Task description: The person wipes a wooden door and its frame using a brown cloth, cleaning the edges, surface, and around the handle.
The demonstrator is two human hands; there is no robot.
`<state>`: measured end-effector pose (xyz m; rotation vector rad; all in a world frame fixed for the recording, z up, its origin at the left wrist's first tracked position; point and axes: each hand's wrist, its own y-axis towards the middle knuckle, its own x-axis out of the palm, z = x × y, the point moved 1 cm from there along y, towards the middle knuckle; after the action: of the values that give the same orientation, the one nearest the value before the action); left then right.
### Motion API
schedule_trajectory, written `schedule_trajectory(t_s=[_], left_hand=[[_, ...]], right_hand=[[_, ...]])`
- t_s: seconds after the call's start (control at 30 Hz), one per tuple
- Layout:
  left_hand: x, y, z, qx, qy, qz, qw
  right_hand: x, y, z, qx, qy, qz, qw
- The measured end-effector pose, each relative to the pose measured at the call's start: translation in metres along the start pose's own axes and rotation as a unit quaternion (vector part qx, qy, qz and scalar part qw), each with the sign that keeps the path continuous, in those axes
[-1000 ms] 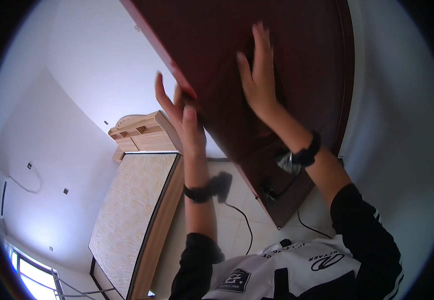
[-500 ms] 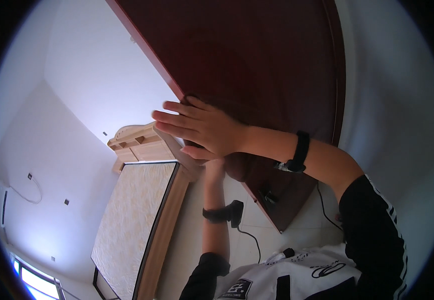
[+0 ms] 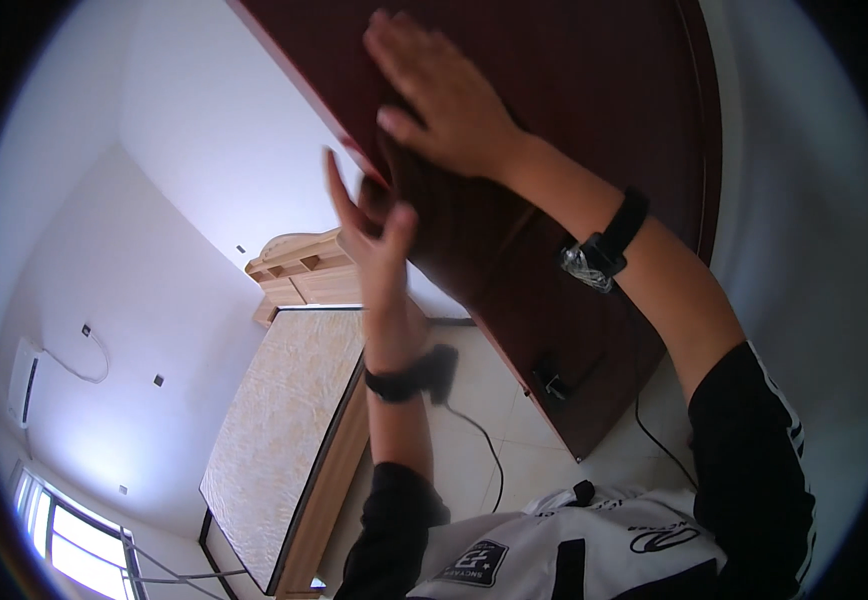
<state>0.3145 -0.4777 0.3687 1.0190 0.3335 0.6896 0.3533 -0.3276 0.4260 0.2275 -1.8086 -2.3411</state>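
My right hand lies over the face of a dark red-brown door, its fingers stretched out and its thumb apart. Lower, at the door's left edge, my left hand is raised, slightly blurred, with index finger and thumb spread; its other fingers are partly hidden. Between the hands hangs a dark brown, cloth-like piece, hard to tell from the door in the shade. Neither hand visibly grips it. Black bands circle both wrists.
A dark door handle sits near the door's corner. On the left stands a wooden bed with a pale mattress. Black cables hang near my body. A window is at lower left; a pale wall is at right.
My right hand has moved up and right across the door, away from the left one. My left hand has risen along the door's edge and come out from beneath the right.
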Motion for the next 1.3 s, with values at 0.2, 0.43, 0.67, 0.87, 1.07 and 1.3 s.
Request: schedule_trajectory(t_s=[0.2,0.43,0.67,0.87,1.07,1.3], left_hand=[[0.009,0.033,-0.004,0.013,0.097,0.069,0.993],[-0.011,0.003,-0.027,-0.048,0.142,0.098,0.984],[-0.025,0.001,-0.058,-0.107,0.067,0.112,0.986],[-0.029,-0.015,-0.07,-0.113,0.151,0.159,0.969],[-0.04,-0.038,-0.093,-0.2,0.116,0.195,0.953],[-0.052,-0.056,-0.134,-0.234,0.141,0.215,0.938]], right_hand=[[-0.011,-0.023,0.012,0.172,-0.03,0.049,0.983],[0.006,-0.071,-0.002,0.23,-0.037,0.039,0.972],[0.019,-0.08,0.005,0.272,-0.048,-0.011,0.961],[0.031,-0.102,0.001,0.298,-0.035,-0.025,0.953],[0.041,-0.127,0.001,0.302,-0.038,-0.064,0.95],[0.052,-0.174,0.006,0.289,-0.047,-0.203,0.934]])
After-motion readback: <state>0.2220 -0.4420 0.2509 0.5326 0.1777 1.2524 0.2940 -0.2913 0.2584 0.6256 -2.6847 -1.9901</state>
